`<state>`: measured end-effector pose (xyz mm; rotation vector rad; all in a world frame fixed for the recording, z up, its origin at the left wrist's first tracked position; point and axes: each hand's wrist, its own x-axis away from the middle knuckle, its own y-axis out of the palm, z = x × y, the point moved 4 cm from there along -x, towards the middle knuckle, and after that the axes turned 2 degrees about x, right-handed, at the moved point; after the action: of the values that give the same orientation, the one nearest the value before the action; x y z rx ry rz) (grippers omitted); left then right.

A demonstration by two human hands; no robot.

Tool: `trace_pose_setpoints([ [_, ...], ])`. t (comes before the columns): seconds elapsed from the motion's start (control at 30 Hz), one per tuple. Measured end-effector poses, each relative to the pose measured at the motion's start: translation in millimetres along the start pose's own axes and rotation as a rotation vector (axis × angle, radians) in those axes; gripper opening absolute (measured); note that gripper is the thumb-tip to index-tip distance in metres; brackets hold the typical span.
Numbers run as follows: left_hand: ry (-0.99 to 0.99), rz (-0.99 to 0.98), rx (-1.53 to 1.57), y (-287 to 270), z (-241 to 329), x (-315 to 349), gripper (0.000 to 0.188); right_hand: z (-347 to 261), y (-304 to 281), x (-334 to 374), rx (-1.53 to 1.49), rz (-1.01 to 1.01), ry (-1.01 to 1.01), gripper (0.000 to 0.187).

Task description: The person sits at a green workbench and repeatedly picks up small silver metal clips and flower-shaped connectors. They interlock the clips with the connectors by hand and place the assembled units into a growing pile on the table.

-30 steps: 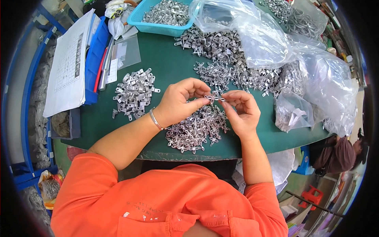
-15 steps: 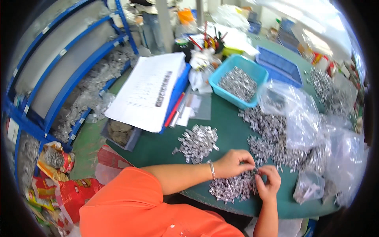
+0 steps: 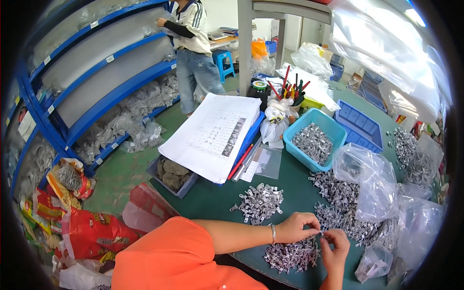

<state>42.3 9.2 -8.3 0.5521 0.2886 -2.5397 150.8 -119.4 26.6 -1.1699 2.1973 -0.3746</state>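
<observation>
Left hand (image 3: 300,227) and right hand (image 3: 335,244) meet fingertip to fingertip over the near right of the green table (image 3: 212,198), each pinched shut on a small metal clip (image 3: 322,233) held between them, just above the near pile (image 3: 291,253) of like clips. A bracelet (image 3: 273,233) circles the left wrist. A second, looser pile (image 3: 259,202) lies to the left of the hands; a larger heap (image 3: 340,203) spreads to the right, partly under clear plastic bags (image 3: 372,186). Farther off stands a blue bin (image 3: 315,140) filled with the same parts, and left of it a sheaf of printed paper (image 3: 215,133) on a blue folder, with a pot of red and green pens (image 3: 290,89) beyond. Blue shelving (image 3: 82,96) runs along the far left, where another person (image 3: 193,43) stands. Handling, as judged: the clip appears light, stiff stamped metal, likely with thin edges and a smooth, somewhat slippery finish; it is best taken by its flat faces between thumb and forefinger, since the heaped clips look apt to snag on one another when lifted
</observation>
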Motion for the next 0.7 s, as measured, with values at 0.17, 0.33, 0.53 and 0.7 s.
trace_pose_setpoints([
  [0.17,0.000,0.109,0.045,-6.5,4.0,-2.7,0.008,25.0,-8.0,-13.7,-0.041,-0.033,0.214,0.013],
  [0.33,0.012,0.116,0.031,-5.3,2.4,-2.6,0.009,42.6,-1.1,0.6,-0.008,0.058,0.074,0.010],
  [0.53,-0.013,0.114,0.064,-5.7,-1.7,-1.1,0.008,12.0,-2.2,-4.0,0.176,0.065,-0.046,0.011],
  [0.7,0.000,0.116,0.095,-3.2,-3.2,-2.2,0.007,16.1,-3.5,-1.6,0.107,0.053,-0.003,0.012],
])
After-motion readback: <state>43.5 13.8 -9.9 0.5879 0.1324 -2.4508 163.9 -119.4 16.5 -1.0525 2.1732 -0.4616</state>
